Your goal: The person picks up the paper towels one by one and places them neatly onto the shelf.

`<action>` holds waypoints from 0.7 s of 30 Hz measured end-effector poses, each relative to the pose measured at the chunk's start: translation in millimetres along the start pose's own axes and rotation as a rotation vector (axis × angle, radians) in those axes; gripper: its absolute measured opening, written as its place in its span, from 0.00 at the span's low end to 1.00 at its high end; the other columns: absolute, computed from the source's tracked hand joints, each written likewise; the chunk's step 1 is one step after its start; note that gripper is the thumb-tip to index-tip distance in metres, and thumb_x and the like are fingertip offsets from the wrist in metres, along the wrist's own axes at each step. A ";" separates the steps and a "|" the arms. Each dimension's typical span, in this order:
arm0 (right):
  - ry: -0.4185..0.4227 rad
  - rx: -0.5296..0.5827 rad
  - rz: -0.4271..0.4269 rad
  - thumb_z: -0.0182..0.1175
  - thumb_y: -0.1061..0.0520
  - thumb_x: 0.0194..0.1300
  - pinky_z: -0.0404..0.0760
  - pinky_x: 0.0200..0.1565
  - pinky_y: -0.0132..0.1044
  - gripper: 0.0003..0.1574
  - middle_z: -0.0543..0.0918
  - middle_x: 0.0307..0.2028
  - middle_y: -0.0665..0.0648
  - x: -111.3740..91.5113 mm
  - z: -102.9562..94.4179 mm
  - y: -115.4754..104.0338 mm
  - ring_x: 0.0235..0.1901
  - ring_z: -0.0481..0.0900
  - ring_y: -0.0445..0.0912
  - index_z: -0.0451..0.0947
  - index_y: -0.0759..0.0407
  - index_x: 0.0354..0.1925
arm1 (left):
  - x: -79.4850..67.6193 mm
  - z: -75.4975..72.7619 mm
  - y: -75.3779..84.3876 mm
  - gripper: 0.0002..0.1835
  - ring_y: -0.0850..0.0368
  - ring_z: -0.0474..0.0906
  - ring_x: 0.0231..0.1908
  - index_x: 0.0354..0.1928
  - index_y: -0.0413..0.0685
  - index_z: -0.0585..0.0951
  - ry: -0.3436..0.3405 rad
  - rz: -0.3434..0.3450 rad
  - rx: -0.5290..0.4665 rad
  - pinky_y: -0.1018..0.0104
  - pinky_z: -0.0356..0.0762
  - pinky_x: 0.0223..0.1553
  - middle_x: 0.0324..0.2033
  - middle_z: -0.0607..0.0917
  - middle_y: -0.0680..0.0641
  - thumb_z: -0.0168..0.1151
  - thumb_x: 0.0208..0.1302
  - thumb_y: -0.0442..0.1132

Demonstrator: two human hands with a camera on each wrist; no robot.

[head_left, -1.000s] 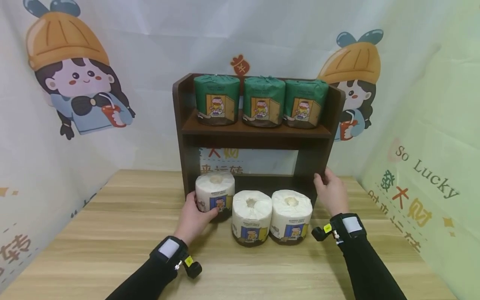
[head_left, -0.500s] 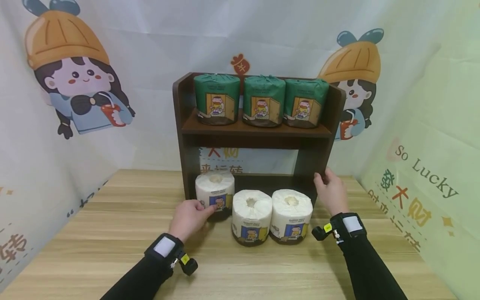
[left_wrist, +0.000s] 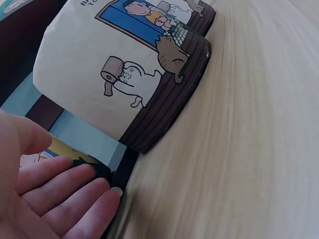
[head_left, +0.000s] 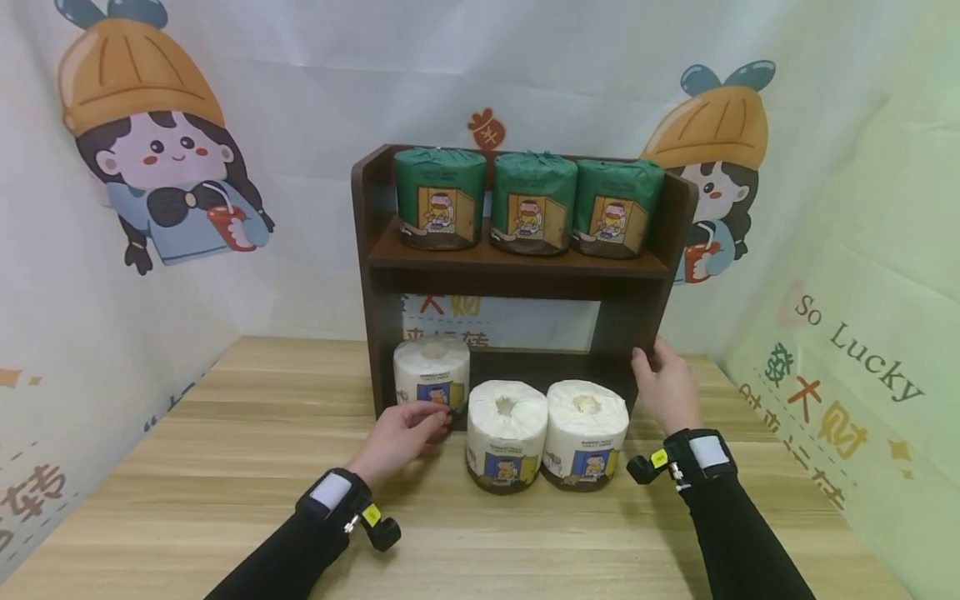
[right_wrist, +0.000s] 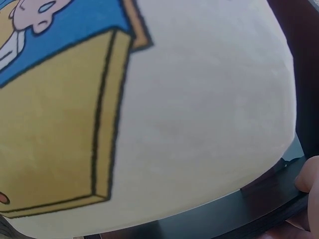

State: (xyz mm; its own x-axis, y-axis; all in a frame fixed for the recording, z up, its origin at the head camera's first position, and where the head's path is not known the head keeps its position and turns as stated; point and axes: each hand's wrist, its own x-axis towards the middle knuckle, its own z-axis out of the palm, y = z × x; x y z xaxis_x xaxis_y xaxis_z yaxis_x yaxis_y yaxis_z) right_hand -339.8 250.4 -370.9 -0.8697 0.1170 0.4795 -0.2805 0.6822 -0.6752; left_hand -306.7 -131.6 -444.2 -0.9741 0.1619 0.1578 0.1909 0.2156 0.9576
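A dark brown two-tier shelf (head_left: 517,263) stands on the table. Inside its lower tier, at the left, sits a white-wrapped toilet roll (head_left: 429,371). My left hand (head_left: 397,443) is at that roll's lower front; in the left wrist view its fingers (left_wrist: 75,199) reach out loosely extended against the base. At the right, my right hand (head_left: 667,390) grips the shelf's side panel, thumb in front; the right wrist view catches only part of the thumb (right_wrist: 310,181). Two more white toilet rolls, a middle one (head_left: 506,446) and a right one (head_left: 587,442), stand upright before the shelf.
Three green-wrapped toilet rolls line the upper tier: left (head_left: 441,200), middle (head_left: 532,204) and right (head_left: 618,208). A printed cloth (head_left: 315,125) hangs behind and along both sides of the wooden table (head_left: 225,450).
My left hand drew back from the left white roll's side, then moved to its lower front. That roll now sits slightly deeper in the shelf. The right hand has kept its grip.
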 end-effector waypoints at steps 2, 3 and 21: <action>0.002 -0.008 -0.003 0.50 0.50 0.78 0.80 0.50 0.60 0.19 0.79 0.54 0.68 0.1 -0.6 -0.5 0.50 0.77 0.60 0.74 0.62 0.56 | -0.3 1.1 0.9 0.15 0.45 0.81 0.45 0.56 0.37 0.80 0.008 0.005 0.003 0.55 0.86 0.41 0.49 0.83 0.39 0.60 0.72 0.36; 0.003 -0.007 -0.005 0.50 0.51 0.78 0.80 0.49 0.60 0.18 0.79 0.53 0.68 0.2 -0.8 -0.8 0.50 0.77 0.60 0.74 0.62 0.55 | -0.4 1.7 1.2 0.16 0.46 0.80 0.47 0.58 0.37 0.79 0.009 0.009 0.004 0.55 0.85 0.41 0.51 0.83 0.39 0.61 0.72 0.36; 0.024 -0.029 -0.017 0.51 0.52 0.78 0.80 0.48 0.61 0.17 0.80 0.51 0.69 -0.5 0.0 -1.0 0.49 0.78 0.61 0.74 0.62 0.54 | -2.0 1.9 0.7 0.29 0.47 0.75 0.54 0.70 0.34 0.64 -0.009 0.050 0.011 0.54 0.83 0.47 0.65 0.68 0.34 0.61 0.72 0.36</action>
State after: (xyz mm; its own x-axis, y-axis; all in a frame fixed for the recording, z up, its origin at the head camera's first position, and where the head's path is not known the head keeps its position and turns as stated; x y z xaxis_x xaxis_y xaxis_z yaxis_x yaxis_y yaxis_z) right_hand -339.1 249.7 -370.4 -0.8548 0.1226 0.5042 -0.2827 0.7048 -0.6506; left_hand -304.4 -130.0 -444.3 -0.9621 0.1812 0.2036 0.2411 0.2176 0.9458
